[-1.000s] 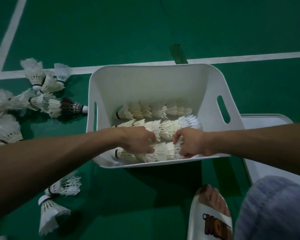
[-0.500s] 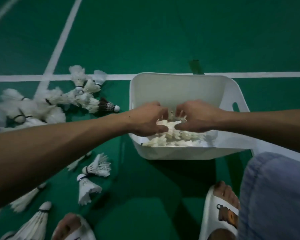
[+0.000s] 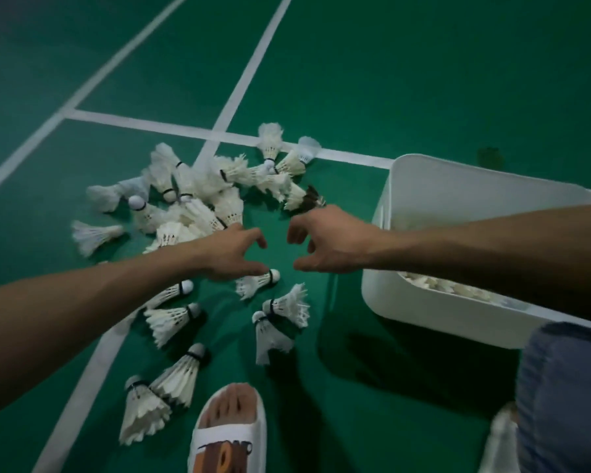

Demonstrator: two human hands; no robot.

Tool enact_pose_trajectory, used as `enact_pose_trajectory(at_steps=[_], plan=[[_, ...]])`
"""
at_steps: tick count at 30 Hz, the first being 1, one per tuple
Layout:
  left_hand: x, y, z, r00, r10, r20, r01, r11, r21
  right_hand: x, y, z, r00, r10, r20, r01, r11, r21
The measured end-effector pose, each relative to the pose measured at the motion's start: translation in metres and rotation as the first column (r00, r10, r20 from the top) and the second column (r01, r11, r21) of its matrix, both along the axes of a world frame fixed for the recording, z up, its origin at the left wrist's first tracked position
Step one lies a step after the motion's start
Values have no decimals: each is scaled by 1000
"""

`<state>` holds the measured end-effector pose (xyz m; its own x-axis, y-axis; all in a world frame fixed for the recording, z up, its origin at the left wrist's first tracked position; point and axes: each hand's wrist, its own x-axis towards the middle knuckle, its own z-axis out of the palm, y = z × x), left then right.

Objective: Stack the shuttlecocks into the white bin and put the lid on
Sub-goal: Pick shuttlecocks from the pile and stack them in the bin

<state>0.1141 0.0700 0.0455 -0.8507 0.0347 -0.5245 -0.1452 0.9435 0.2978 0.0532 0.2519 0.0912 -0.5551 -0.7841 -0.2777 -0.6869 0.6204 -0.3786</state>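
Note:
The white bin stands on the green floor at the right, with rows of stacked shuttlecocks lying inside it. Left of the bin, many loose white shuttlecocks lie in a heap, and several more are scattered nearer to me. My left hand and my right hand hover side by side over the floor between heap and bin, fingers loosely curled, holding nothing. A single shuttlecock lies just under my left hand. No lid shows in this view.
White court lines cross the green floor. My sandalled left foot is at the bottom middle, and my knee in blue cloth is at the bottom right, close against the bin.
Both hands have left the bin, let go of the stacked shuttlecocks and swung left over the loose heap. The view has turned left with them.

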Motion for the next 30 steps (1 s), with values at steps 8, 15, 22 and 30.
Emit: enact_pose_trajectory(at_steps=[8, 15, 22, 30], plan=[[27, -7, -74, 970, 240, 29, -238, 931, 277, 19, -14, -84, 990, -19, 139, -30, 940, 340], [26, 2, -84, 920, 390, -46, -352, 870, 345, 13, -21, -101, 967, -176, 187, 135, 968, 211], [35, 9, -63, 952, 293, -87, -225, 866, 447, -19, 10, -50, 963, -256, 88, 251, 966, 59], [62, 45, -96, 999, -14, -47, 18, 996, 85, 3, 27, -30, 971, -209, 119, 209, 978, 6]])
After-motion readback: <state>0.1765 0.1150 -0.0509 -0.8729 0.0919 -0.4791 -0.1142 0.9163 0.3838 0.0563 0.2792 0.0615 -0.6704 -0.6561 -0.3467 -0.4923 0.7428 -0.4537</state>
